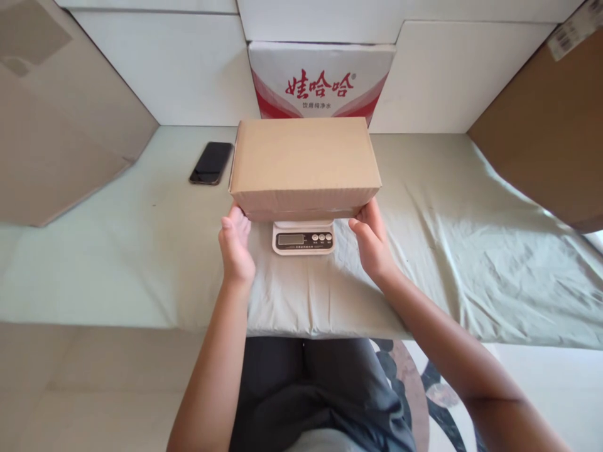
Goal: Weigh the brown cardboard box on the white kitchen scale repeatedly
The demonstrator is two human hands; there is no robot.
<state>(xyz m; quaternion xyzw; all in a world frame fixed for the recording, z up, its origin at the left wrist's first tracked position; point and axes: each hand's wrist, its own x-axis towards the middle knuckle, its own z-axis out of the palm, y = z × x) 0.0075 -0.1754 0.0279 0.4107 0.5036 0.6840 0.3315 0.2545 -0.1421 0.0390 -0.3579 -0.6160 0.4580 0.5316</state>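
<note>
A closed brown cardboard box is over the white digital scale, hiding its platform; the scale's display and buttons show in front. My left hand is at the box's lower left corner, its fingers partly hidden under the edge. At the lower right corner, my right hand holds the box the same way, thumb in view and other fingers partly behind it. Whether the box rests on the scale cannot be made out.
A black phone lies left of the box on the green cloth. Behind stands a white and red carton. Large cardboard boxes flank the surface at the left and right.
</note>
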